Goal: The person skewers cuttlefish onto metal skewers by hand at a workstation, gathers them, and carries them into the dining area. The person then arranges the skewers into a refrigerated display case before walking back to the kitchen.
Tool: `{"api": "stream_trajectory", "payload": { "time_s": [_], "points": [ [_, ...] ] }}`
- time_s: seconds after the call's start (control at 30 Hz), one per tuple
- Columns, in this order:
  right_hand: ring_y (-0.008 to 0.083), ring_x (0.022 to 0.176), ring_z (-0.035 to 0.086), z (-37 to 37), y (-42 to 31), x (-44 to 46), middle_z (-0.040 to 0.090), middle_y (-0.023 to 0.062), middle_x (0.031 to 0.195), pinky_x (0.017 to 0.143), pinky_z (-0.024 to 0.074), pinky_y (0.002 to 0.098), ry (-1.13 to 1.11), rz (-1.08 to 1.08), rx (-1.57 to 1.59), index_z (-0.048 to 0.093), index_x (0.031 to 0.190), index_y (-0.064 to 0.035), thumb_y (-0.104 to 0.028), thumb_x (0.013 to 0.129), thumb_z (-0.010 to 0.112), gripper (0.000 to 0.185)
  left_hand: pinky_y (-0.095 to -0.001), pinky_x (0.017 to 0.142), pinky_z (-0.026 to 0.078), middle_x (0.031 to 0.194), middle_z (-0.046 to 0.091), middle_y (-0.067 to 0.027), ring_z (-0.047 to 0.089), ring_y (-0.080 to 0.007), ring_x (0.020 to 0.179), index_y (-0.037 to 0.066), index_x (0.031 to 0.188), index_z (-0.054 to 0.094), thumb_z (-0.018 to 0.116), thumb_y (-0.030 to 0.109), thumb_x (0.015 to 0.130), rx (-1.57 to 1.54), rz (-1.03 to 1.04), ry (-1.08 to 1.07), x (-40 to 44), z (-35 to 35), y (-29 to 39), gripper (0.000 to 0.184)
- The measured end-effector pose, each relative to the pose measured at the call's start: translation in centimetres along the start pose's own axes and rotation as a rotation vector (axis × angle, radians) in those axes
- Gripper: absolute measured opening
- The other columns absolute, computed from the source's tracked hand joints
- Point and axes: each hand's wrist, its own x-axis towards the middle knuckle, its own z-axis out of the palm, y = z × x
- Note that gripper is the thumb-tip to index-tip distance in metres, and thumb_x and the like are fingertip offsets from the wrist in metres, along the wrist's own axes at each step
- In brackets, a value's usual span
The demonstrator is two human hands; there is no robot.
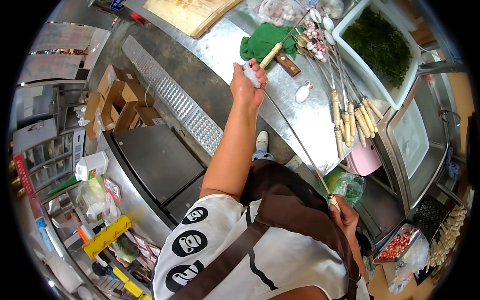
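My left hand (246, 86) is closed around a small white squid (252, 76) at the tip end of a long metal skewer (295, 135). The skewer slants down to its wooden handle (332, 199), which my right hand (345, 217) grips low by my apron. Just beyond my left fingers lies another skewer's wooden handle (271, 55) on the steel table (280, 112). A loose squid (303, 92) rests on the metal near a wooden knife handle (287, 64). Several wooden-handled skewers (352, 120) lie together to the right, with squid pieces (316, 45) toward their far ends.
A green cloth (265, 42) and a cutting board (192, 15) sit on the table. At right stand a white tub of dark greens (340, 35) and a sink (442, 150). A pink container (364, 159) is below the table edge. Cardboard boxes (120, 97) stand left.
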Motion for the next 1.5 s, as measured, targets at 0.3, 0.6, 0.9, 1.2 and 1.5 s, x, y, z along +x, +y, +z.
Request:
{"api": "stream_trajectory", "payload": {
  "time_s": [0.3,0.6,0.9,1.2,1.5],
  "points": [
    [0.0206,0.061,0.055,0.5,-0.8,0.8,0.06,0.0122,0.076,0.058,0.0441,0.0261,0.048,-0.086,-0.104,0.06,0.104,0.0003,-0.005,0.076,0.066,0.029,-0.0205,0.043,0.029,0.07,0.039,-0.0023,0.034,-0.0105,0.055,0.001,0.094,0.044,0.024,0.042,0.095,-0.015,-0.054,0.004,-0.5,0.3,-0.3,0.046],
    [0.02,0.078,0.06,2.8,-1.9,1.1,0.062,0.0122,0.09,0.071,0.0461,0.0259,0.073,0.067,0.031,0.06,0.103,-0.0011,-0.005,0.075,0.068,0.029,-0.0202,0.043,0.029,0.069,0.039,-0.0015,0.034,-0.0101,0.055,0.004,0.095,0.043,0.025,0.042,0.094,0.07,0.056,0.015,-1.8,0.9,-2.0,0.042],
    [0.0212,0.079,0.062,4.1,-1.0,0.2,0.063,0.013,0.09,0.071,0.0476,0.028,0.136,0.026,0.023,0.061,0.102,-0.0034,-0.006,0.073,0.07,0.031,-0.0215,0.045,0.031,0.068,0.039,-0.0019,0.035,-0.0105,0.055,0.007,0.091,0.041,0.028,0.041,0.095,0.091,0.178,-0.052,-2.4,1.8,-2.4,0.036],
    [0.023,0.079,0.062,4.6,-1.6,0.5,0.063,0.0121,0.09,0.071,0.048,0.0277,0.104,0.051,-0.007,0.06,0.105,-0.0049,-0.01,0.072,0.071,0.034,-0.0221,0.044,0.031,0.067,0.039,-0.0016,0.034,-0.0099,0.053,0.009,0.088,0.039,0.027,0.039,0.095,0.187,0.198,-0.102,-2.3,1.6,-2.9,0.034],
    [0.0216,0.087,0.062,5.2,-2.1,1.3,0.063,0.0133,0.096,0.077,0.047,0.0277,0.059,0.181,0.039,0.059,0.106,-0.0044,-0.012,0.075,0.07,0.034,-0.0227,0.047,0.031,0.068,0.038,-0.0014,0.034,-0.0104,0.055,0.009,0.087,0.039,0.027,0.035,0.096,0.153,0.15,-0.07,-2.5,1.9,-3.5,0.029]
  ]
}}
